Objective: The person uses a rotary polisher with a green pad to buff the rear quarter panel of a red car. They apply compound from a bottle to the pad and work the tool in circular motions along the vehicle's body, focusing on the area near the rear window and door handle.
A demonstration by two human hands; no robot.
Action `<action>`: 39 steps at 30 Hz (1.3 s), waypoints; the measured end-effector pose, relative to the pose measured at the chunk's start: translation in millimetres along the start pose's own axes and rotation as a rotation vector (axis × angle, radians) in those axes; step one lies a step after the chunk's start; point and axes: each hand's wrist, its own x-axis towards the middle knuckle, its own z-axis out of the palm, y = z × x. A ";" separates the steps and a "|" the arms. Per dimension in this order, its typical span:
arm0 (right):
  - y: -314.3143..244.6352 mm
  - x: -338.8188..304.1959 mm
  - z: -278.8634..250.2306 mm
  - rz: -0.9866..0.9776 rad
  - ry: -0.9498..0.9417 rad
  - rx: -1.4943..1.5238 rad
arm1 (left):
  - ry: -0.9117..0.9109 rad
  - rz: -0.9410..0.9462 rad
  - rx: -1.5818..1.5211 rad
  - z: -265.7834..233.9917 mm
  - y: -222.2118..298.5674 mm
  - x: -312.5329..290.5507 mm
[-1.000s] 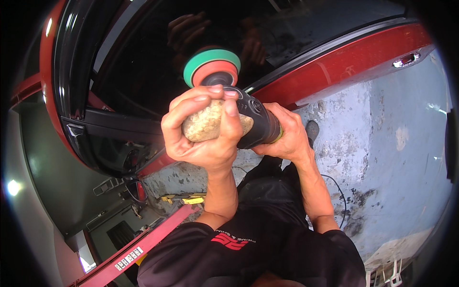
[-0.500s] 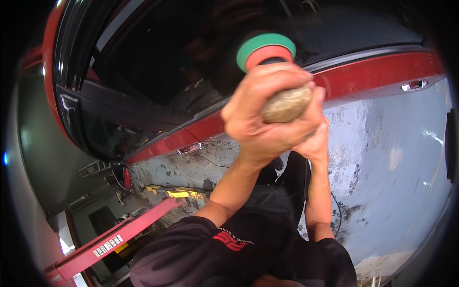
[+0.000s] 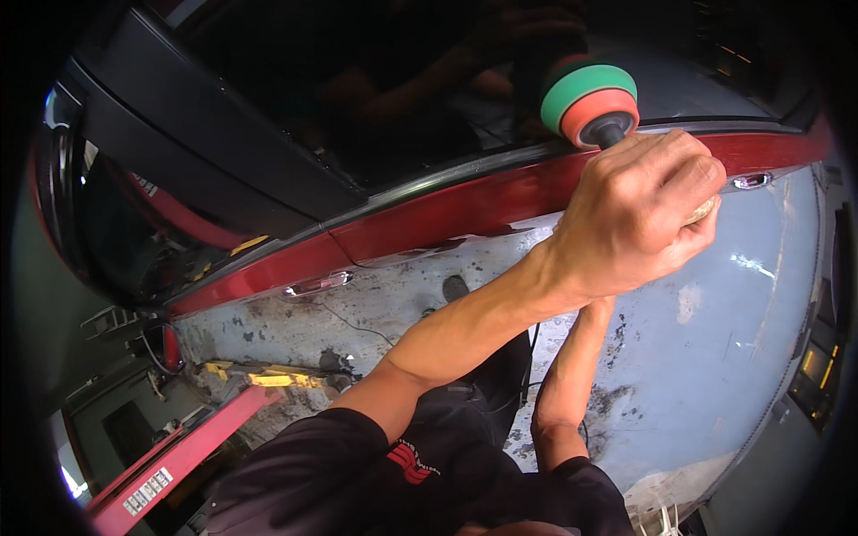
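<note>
My left hand (image 3: pixel 639 210) is closed around the body of a handheld polisher, its knuckles on top. Past the fingers a dark shaft leads to the polisher's round pad (image 3: pixel 590 96), green at the face with an orange-red layer behind. The pad lies against the dark side window (image 3: pixel 402 98) of a red car, just above the window trim. Only a tan-gold bit of the tool's end (image 3: pixel 702 211) shows between the fingers. My right hand (image 3: pixel 601 308) is behind and below the left, its fingers hidden.
The red car door (image 3: pixel 465 201) runs across the view, with chrome handles (image 3: pixel 319 284) on it. A side mirror (image 3: pixel 163 347) sticks out at the left. A red lift arm (image 3: pixel 179 456) with yellow parts stands at lower left. A dark cord (image 3: pixel 353 323) lies on the worn blue-grey floor (image 3: pixel 715 268).
Both hands and the polisher have moved right along the window, the pad staying near its lower edge. The view has shifted, so the car and lift arm sit further left.
</note>
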 end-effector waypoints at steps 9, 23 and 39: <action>8.3 -15.0 18.8 0.012 0.090 0.068 | 0.008 0.017 -0.018 -23.0 0.0 -12.2; 13.8 -26.0 44.4 0.044 0.137 0.187 | 0.030 0.009 -0.013 -61.8 0.6 -24.1; 10.3 -35.7 67.3 0.097 0.154 0.333 | 0.067 -0.004 -0.001 -92.8 4.3 -31.5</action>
